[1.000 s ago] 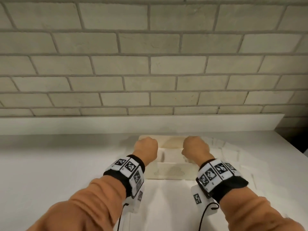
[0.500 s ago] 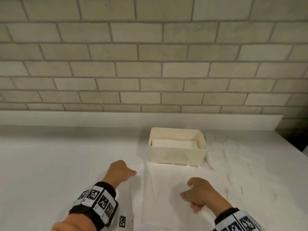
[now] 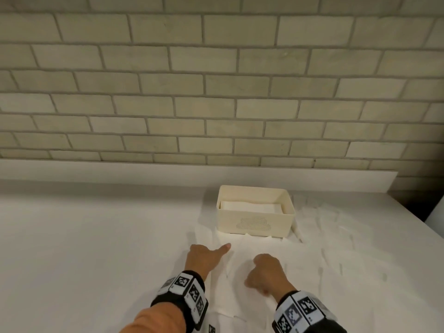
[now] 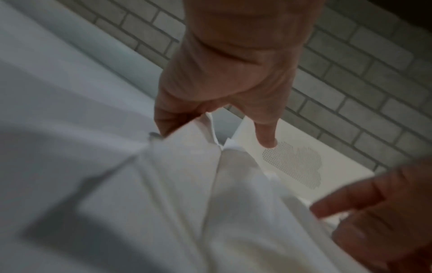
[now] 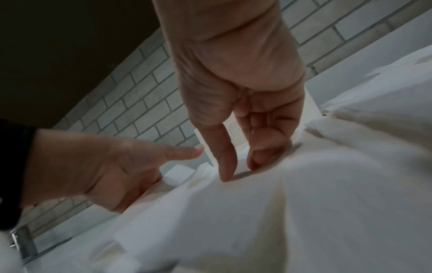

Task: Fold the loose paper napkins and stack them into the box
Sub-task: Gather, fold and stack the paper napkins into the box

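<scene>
Hands pinch one loose napkin (image 3: 236,280) near the box (image 3: 254,224): left hand (image 3: 204,259) its left edge, right hand (image 3: 266,275) its middle.

Lighting: dim, warm, even; soft shadows near the box (image 3: 254,222). Head view: fairly sharp, brick courses bowed toward edges. Wrist views: darker, motion-blurred, near napkin (image 4: 210,203) out of focus.

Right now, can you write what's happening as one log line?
left hand: pinches loose napkin | right hand: fingers on same napkin | box: holds folded napkins
</scene>
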